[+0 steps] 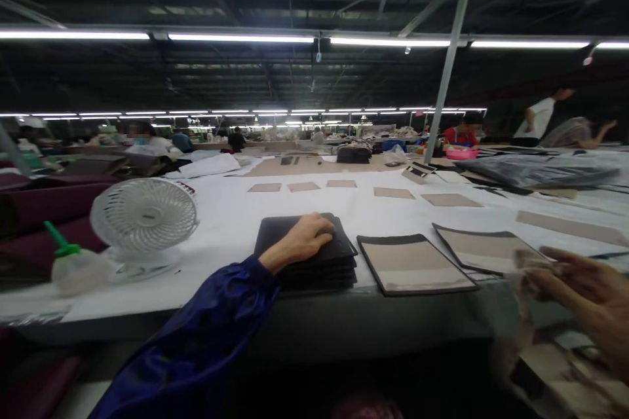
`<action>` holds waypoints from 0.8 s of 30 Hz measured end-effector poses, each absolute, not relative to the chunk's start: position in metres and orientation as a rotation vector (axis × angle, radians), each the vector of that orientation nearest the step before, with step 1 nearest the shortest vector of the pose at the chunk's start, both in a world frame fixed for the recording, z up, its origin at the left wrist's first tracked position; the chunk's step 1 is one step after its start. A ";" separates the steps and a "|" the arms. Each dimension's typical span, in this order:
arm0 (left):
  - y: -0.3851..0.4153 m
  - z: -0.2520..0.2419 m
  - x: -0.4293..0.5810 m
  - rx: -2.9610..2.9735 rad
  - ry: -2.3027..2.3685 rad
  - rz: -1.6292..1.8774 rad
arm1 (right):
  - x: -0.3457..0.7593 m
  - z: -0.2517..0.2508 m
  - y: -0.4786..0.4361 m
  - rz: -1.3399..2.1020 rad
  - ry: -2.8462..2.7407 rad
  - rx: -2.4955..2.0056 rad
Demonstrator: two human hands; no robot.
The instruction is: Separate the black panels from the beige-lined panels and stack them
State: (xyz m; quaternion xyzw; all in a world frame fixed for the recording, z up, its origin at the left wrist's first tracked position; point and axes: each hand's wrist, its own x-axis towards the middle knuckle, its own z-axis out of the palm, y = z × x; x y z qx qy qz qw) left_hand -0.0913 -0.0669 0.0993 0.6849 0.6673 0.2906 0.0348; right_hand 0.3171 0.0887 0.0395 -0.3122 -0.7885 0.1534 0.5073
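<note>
My left hand (310, 239), in a blue sleeve, rests with bent fingers on a stack of dark panels (341, 280) near the table's front edge. At the right edge of the view, my right hand (590, 301) is smeared by motion. Its fingers close on a thin, crumpled pale strip (525, 298) that hangs down; its material is unclear. Between the hands lies a dark-edged panel (415, 262) with beige and paler bands. A second banded panel (491, 249) lies to its right, close to my right hand.
A white fan (145, 216) and a green-topped bottle (73, 265) stand on the left. Several beige pieces (393, 193) lie farther back on the white tabletop (226, 209). Below my right hand are loose pale scraps (555, 373). A pole (448, 72) rises behind; people work beyond.
</note>
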 end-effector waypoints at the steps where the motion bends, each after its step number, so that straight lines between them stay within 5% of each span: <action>1: -0.067 0.099 -0.092 2.098 2.047 0.893 | 0.292 0.054 0.075 0.424 -1.846 -0.802; 8: -0.070 0.100 -0.095 2.107 2.033 0.871 | 0.132 0.099 0.010 0.687 -1.984 -0.330; 24: -0.064 0.096 -0.100 2.235 2.013 0.783 | 0.082 0.088 -0.007 -0.280 -2.546 0.037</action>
